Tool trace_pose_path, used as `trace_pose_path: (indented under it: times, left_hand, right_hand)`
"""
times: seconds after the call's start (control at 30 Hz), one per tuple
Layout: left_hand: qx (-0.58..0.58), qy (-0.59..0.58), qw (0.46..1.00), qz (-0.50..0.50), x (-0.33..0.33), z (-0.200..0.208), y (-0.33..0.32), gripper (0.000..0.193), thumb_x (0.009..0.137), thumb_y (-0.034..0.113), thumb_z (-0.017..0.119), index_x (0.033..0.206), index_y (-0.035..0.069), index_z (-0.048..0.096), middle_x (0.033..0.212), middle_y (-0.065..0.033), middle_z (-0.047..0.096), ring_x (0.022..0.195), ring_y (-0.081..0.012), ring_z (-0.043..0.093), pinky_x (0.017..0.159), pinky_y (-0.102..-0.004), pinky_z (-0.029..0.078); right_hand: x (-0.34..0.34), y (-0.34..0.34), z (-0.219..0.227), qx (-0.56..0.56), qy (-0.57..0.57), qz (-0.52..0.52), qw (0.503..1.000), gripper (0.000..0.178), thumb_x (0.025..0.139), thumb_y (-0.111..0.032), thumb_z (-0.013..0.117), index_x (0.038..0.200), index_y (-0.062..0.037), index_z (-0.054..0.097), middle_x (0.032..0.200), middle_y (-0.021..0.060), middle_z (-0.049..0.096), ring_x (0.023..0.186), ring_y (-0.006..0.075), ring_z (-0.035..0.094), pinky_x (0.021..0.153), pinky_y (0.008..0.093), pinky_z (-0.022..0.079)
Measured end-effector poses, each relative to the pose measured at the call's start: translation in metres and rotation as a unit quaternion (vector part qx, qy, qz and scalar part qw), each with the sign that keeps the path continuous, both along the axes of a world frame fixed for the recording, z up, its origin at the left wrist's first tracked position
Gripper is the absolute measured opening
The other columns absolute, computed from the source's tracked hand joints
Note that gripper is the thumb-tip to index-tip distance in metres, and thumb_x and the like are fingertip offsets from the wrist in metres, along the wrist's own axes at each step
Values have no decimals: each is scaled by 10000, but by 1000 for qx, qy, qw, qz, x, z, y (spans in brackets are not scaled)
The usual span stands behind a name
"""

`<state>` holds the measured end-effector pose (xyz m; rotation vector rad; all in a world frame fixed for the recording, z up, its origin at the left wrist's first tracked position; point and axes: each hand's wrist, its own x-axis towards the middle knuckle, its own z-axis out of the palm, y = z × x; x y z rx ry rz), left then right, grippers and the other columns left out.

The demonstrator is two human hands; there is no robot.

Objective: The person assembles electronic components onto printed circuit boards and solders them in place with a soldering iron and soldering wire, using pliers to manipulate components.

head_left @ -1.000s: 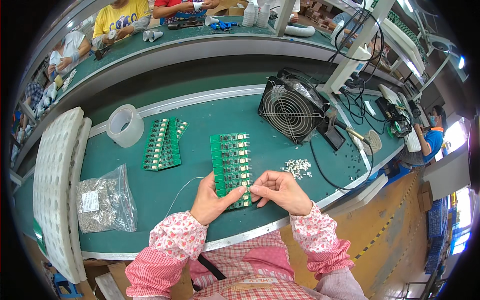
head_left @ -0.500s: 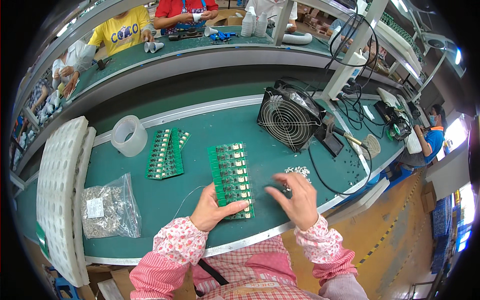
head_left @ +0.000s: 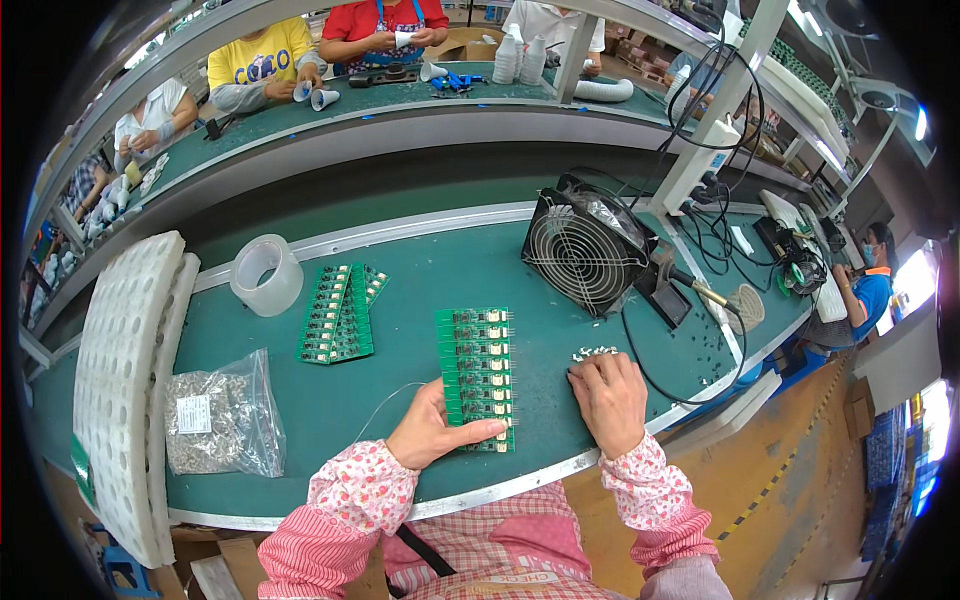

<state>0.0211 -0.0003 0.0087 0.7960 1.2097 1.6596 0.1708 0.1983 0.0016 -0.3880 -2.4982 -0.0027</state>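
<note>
My left hand (head_left: 440, 430) grips the lower end of a green circuit board panel (head_left: 477, 365), thumb on top and fingers at its left edge. The panel carries a column of repeated sections, each with dark and pale components, and thin pins stick out along its right side. To the right, my right hand (head_left: 612, 402) is lowered onto a small pile of tiny white parts (head_left: 590, 353). Its fingers are bent and drawn together; whatever lies between the fingertips is hidden. More green circuit board panels (head_left: 335, 318) lie overlapping, farther left on the green bench.
A black fan (head_left: 585, 258) stands at the back right, beside a soldering iron (head_left: 706, 290) and cables. On the left are a clear tape roll (head_left: 243, 288), a plastic bag of small parts (head_left: 240, 425) and a white foam tray (head_left: 120, 370). Co-workers sit across the far bench.
My right hand has moved down onto the white parts, its spread thumb and fingers drawing together. My left hand still holds the panel. The whole view has shifted slightly.
</note>
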Motion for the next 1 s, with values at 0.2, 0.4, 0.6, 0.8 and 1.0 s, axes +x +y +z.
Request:
trace_pose_path:
  times: [0.2,0.4,0.6,0.8,1.0]
  left_hand:
    - [-3,5,1000,6,0,-1,1,412,786,64,729,1157,39,551,1022,-28,631,918,-92,586,826,-275,492]
    - [0,9,1000,18,0,0,2,409,789,74,728,1156,35,552,1027,-30,630,919,-91,584,824,-272,492]
    - [-4,23,999,23,-2,-3,2,416,783,56,726,1155,27,542,1021,-31,624,911,-95,588,812,-272,496]
    - [5,13,1000,21,-1,-3,2,404,791,79,726,1153,28,555,1039,-35,628,923,-92,582,822,-268,489]
    - [3,9,1000,27,-1,-3,3,405,795,79,723,1157,22,550,1046,-40,627,933,-96,583,828,-271,490]
  right_hand:
    - [1,-5,2,-135,67,-1,989,101,756,-26,688,847,-30,643,810,69,631,744,210,595,683,305,478]
    - [1,-12,5,-495,64,21,866,92,849,-63,645,900,13,635,818,58,665,717,108,612,664,235,495]
    - [4,-11,3,-693,41,70,717,149,880,-90,627,969,29,636,863,57,656,778,96,611,697,222,506]
    - [4,-19,2,-708,44,92,699,167,867,-61,639,1002,34,617,915,74,652,794,107,613,734,231,514]
    - [-1,-33,3,-652,87,83,749,113,852,-57,651,921,28,621,891,69,660,785,111,621,712,244,514]
